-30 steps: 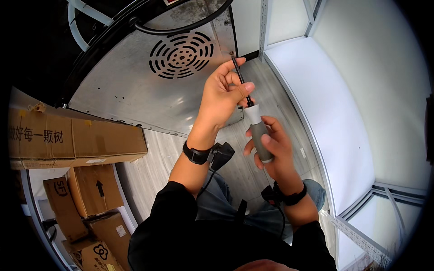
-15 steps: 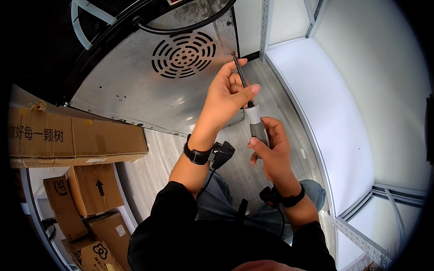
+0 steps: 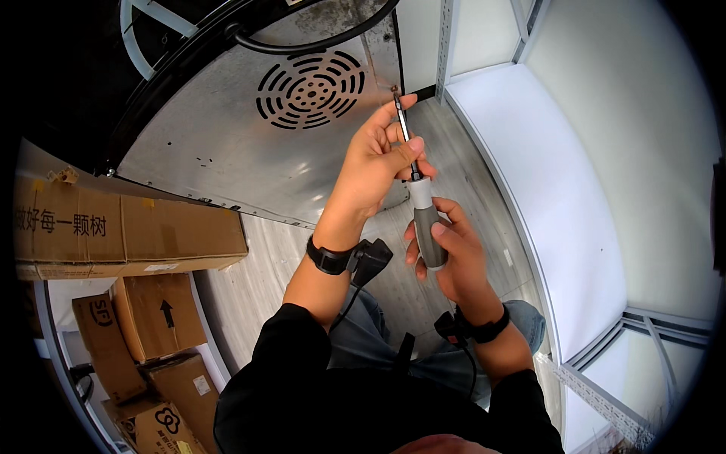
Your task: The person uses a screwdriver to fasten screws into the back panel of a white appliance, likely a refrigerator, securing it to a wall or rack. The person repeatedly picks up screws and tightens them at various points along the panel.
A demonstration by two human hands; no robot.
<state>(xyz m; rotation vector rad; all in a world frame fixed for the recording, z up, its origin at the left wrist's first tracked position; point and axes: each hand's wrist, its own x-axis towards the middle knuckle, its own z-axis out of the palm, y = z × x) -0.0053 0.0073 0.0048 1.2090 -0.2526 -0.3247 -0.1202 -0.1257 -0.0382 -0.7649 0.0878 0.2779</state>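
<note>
A screwdriver (image 3: pixel 429 231) with a grey handle, a pale collar and a thin metal shaft points away from me. My left hand (image 3: pixel 378 155) is closed around the shaft, thumb on one side and fingers along it. My right hand (image 3: pixel 456 253) wraps the handle, its thumb lying on top. The tip reaches a small screw (image 3: pixel 394 88) near the edge of a bare metal panel (image 3: pixel 227 155); whether it sits in the screw head is too small to tell. A round pattern of vent slots (image 3: pixel 311 94) is cut in the panel left of the tip.
A black cable (image 3: pixel 318 50) loops across the panel's top. Cardboard boxes (image 3: pixel 181 234) stand at the left, with more on a shelf (image 3: pixel 208 325) below. A white shelf (image 3: pixel 529 166) with a metal frame curves along the right. Pale wood-look floor (image 3: pixel 249 291) lies between.
The right hand's grip on the handle has shifted, with the thumb higher and more of the handle showing. The left thumb has moved slightly left along the shaft.
</note>
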